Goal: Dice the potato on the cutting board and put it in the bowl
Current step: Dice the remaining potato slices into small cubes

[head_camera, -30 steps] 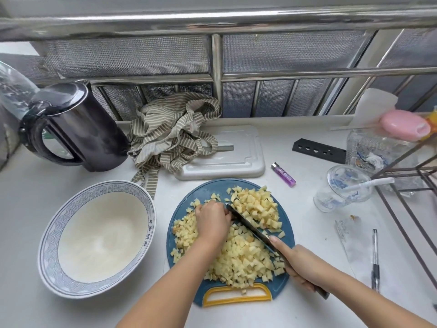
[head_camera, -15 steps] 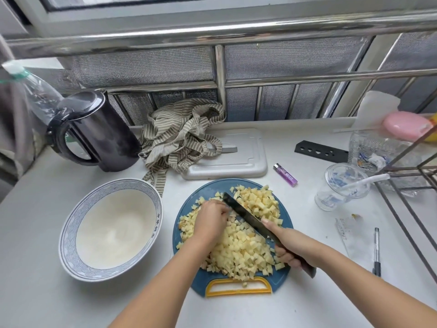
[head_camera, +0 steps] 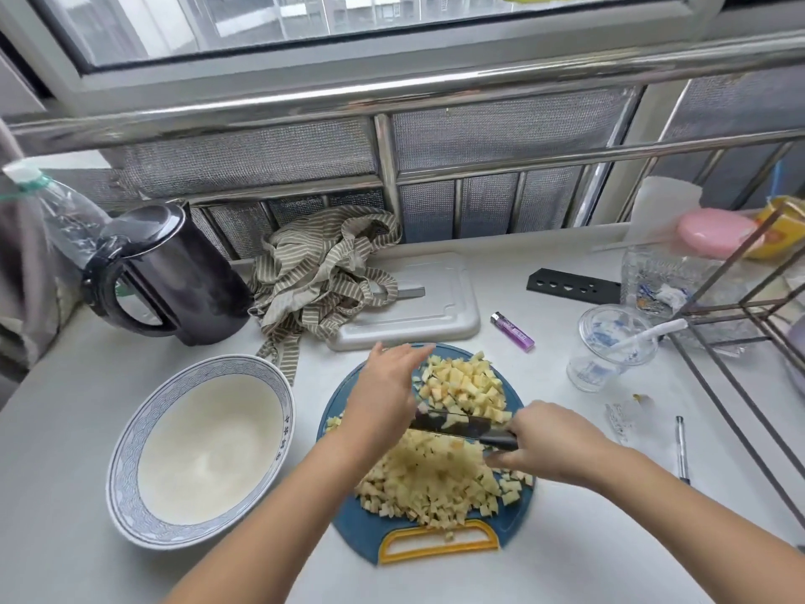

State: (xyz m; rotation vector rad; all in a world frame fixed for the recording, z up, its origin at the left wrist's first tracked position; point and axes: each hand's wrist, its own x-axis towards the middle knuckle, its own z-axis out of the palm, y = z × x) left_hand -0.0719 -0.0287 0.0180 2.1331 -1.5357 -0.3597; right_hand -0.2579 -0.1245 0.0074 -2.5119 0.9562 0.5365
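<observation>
Right hand grips the knife across the potato cubes, seemingly as a scoop; left hand, fingers straight, reaches over them, bowl handy alongside.

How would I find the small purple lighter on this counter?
Start at the round blue cutting board heaped with potato dice. Just past its far right edge, beside the white rectangular board, lies the lighter. It alone is purple, with a silver cap.

No text is legible: marks on the bowl rim and plastic cup are too small.
</observation>
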